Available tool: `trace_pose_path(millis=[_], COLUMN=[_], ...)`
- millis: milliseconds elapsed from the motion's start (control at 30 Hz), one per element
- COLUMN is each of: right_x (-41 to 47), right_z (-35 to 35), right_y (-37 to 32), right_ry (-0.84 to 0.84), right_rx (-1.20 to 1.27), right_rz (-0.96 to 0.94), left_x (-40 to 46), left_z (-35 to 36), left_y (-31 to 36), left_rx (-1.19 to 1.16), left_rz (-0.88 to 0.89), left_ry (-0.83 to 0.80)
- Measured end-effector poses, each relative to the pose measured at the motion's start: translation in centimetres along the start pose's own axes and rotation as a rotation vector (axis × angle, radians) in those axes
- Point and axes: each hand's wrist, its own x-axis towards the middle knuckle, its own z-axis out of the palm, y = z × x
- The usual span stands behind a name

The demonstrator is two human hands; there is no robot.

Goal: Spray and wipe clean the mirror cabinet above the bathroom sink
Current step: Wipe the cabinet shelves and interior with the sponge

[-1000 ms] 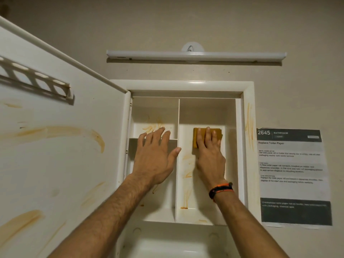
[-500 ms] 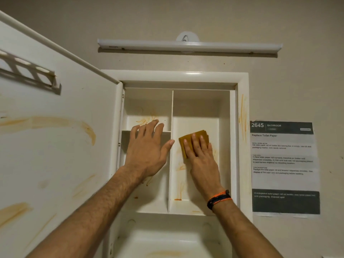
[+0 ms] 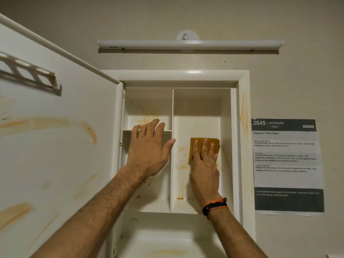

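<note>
Cloth (image 3: 204, 146) lies flat on the back wall of the cabinet's (image 3: 243, 146) right compartment, pinned under my right hand (image 3: 204, 168), whose grip presses rather than closes. My left hand (image 3: 149, 149) is spread wide, holding nothing, at the small shelf (image 3: 128, 130). I'd keep firm, overlapping strokes toward the orange streaks (image 3: 183, 159) just left of it.

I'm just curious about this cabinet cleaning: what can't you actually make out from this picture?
All in the head view:
- Small print on the wall notice: blurred.
- Back wall under the yellow cloth and right hand: covered.
- Mirror face of the open door: turned away, and the door is cut by the left edge.
- Lower compartment: cut by the bottom edge.
</note>
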Motion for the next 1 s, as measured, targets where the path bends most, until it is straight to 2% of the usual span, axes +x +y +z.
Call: trace_pose_path(millis=[167, 333, 500, 700, 833, 1000], right_x=[0.0, -1.8, -2.0, -3.4, -3.6, -1.0], right_z=[0.9, 0.8, -0.8, -0.5, -0.3, -0.1], right_y=[-2.7, -0.4, 2.6, 1.8, 0.4, -1.5], right_ry=[-0.055, -0.115, -0.099, -0.148, -0.183, -0.131], right_rx=[-0.031, -0.14, -0.156, -0.114, -0.072, -0.034], right_rz=[-0.196, -0.328, -0.176, -0.02, 0.031, 0.002], left_x=[0.1, 0.1, -0.1, -0.1, -0.1, -0.1], left_z=[-0.1, -0.1, 0.0, 0.0, 0.0, 0.0], left_y=[-0.1, -0.1, 0.0, 0.0, 0.1, 0.1], left_rx=[0.007, 0.012, 0.012, 0.006, 0.009, -0.001], left_rz=[0.006, 0.007, 0.006, 0.007, 0.004, 0.005], left_ry=[0.003, 0.005, 0.011, 0.009, 0.003, 0.002])
